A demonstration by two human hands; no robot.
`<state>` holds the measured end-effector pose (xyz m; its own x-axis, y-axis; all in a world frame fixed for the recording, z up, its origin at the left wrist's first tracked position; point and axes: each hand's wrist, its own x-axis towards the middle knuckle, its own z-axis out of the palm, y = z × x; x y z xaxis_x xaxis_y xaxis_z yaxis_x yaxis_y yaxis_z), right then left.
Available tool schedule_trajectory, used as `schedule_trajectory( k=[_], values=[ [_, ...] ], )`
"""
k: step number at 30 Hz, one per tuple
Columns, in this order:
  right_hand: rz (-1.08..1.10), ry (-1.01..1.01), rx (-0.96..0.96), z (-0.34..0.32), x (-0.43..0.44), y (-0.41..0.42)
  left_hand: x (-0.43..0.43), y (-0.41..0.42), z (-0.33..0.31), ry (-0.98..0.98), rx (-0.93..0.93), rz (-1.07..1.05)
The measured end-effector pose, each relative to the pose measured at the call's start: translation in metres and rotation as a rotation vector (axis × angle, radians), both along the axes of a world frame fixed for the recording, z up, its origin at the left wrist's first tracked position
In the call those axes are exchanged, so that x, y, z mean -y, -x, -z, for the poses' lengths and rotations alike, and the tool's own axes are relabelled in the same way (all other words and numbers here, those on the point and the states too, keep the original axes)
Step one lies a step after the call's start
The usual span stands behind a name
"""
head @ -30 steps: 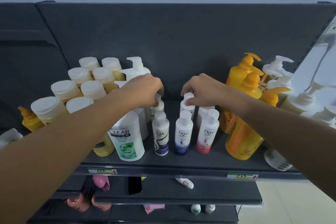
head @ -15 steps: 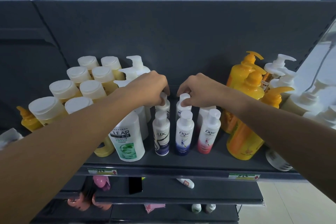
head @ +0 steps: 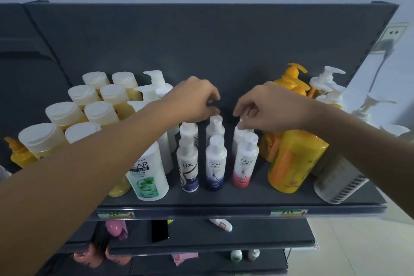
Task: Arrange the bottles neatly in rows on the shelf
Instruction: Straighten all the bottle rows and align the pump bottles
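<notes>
Six small white bottles stand in two rows of three on the dark top shelf [head: 224, 199]. In front are a Lux bottle [head: 187, 163], a blue Dove bottle [head: 215, 163] and a pink Dove bottle [head: 244, 163]. My left hand [head: 192, 101] hovers with loosely curled fingers just above the back middle bottle [head: 215, 125], apart from its cap and holding nothing. My right hand [head: 268, 107] has its fingertips down on the cap of the back right bottle [head: 238, 139]; whether they pinch it is unclear. The back left bottle [head: 189, 129] stands free.
Left of the small bottles stand a Clear shampoo bottle [head: 147, 175], white pump bottles [head: 156, 87] and several cream-capped bottles [head: 100, 114]. Yellow pump bottles [head: 291, 159] and more white pump bottles [head: 329, 87] crowd the right. A small bottle [head: 220, 224] lies on the lower shelf.
Both hands have lifted from the back-row caps they were gripping. The left hand is now off its bottle, and the back bottles stand in line behind the front three.
</notes>
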<state>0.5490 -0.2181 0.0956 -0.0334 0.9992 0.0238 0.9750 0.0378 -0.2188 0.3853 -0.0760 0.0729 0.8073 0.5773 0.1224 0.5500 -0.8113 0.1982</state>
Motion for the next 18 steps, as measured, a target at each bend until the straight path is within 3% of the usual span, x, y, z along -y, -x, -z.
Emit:
schedule_trajectory(
  k=[4,10,18],
  values=[
    [-0.015,0.12,0.052,0.009,0.018,-0.001,0.02,-0.036,0.006,0.134,0.034,0.096],
    [-0.039,-0.011,0.054,0.036,0.022,-0.002,0.036,-0.059,0.019,0.212,-0.033,0.076],
    [-0.086,-0.028,0.051,0.033,0.027,-0.001,0.045,-0.056,0.012,0.23,-0.068,0.088]
  ],
)
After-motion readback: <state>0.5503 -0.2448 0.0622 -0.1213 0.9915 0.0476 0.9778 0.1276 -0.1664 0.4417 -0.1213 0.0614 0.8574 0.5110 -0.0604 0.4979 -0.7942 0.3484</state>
